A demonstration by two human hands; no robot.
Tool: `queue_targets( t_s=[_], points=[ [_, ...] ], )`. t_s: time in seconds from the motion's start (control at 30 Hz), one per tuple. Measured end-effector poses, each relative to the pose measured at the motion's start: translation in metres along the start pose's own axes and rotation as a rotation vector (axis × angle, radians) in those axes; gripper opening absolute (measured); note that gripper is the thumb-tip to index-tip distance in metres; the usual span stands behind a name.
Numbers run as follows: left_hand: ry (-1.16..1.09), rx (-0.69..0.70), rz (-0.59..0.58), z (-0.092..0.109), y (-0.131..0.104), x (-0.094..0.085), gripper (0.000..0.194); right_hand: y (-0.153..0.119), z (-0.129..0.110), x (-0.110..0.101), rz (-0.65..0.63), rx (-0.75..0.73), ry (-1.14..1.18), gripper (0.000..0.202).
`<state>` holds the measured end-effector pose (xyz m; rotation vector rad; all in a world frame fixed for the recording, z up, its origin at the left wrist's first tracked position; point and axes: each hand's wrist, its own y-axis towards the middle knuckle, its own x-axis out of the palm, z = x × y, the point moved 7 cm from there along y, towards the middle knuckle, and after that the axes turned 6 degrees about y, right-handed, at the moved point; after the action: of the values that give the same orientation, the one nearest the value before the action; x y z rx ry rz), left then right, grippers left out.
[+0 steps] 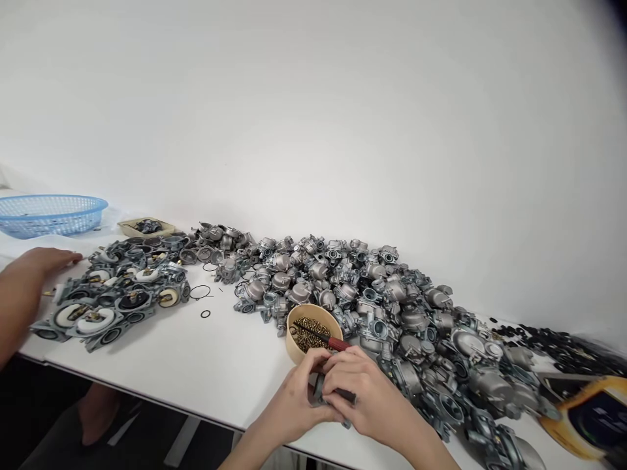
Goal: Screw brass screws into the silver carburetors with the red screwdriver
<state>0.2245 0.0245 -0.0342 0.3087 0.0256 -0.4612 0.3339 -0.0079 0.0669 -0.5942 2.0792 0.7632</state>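
Note:
Near the table's front edge, my left hand (289, 405) is closed around a small grey metal carburetor (318, 386), mostly hidden by my fingers. My right hand (365, 395) has its fingers curled over the same carburetor from the right. A dark piece (347, 395) shows under the right fingers; its kind I cannot make out. Just beyond both hands stands a round tan bowl (296, 349) of small brass-coloured screws (309, 334). A screwdriver with a red handle (337, 344) lies across the bowl, its handle close to my right fingertips.
A large heap of carburetors (343, 274) spreads behind and to the right. Opened carburetors with white floats (95, 320) lie left, by another person's hand (44, 261). Also here are black rings (205, 314), a blue basket (73, 215), black parts (553, 346) and a yellow device (582, 411).

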Motion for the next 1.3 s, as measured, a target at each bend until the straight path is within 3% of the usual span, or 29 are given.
queue_targets(
  t_s=[0.47, 0.73, 0.9, 1.0, 1.13, 1.3],
  points=[
    [0.096, -0.008, 0.025, 0.004, -0.003, 0.001, 0.073, -0.007, -0.003, 0.007, -0.006, -0.056, -0.14, 0.021],
    [0.117, -0.034, 0.027, 0.002, -0.002, 0.0, 0.083, -0.007, -0.005, 0.01, -0.036, -0.108, -0.14, 0.026],
    [0.089, -0.041, 0.014, -0.002, -0.001, 0.0, 0.085, -0.007, -0.005, 0.002, -0.016, -0.091, -0.126, 0.019],
    [0.083, -0.06, 0.008, -0.006, -0.001, 0.0, 0.093, -0.002, 0.008, -0.016, 0.022, -0.023, -0.138, 0.023],
    [0.097, -0.092, 0.011, -0.012, -0.002, -0.001, 0.093, 0.008, 0.045, -0.047, 0.072, 0.175, -0.188, 0.034],
    [0.111, -0.129, 0.005, -0.013, -0.003, -0.002, 0.095, 0.015, 0.073, -0.055, -0.049, 0.291, -0.202, 0.029]
  ],
)
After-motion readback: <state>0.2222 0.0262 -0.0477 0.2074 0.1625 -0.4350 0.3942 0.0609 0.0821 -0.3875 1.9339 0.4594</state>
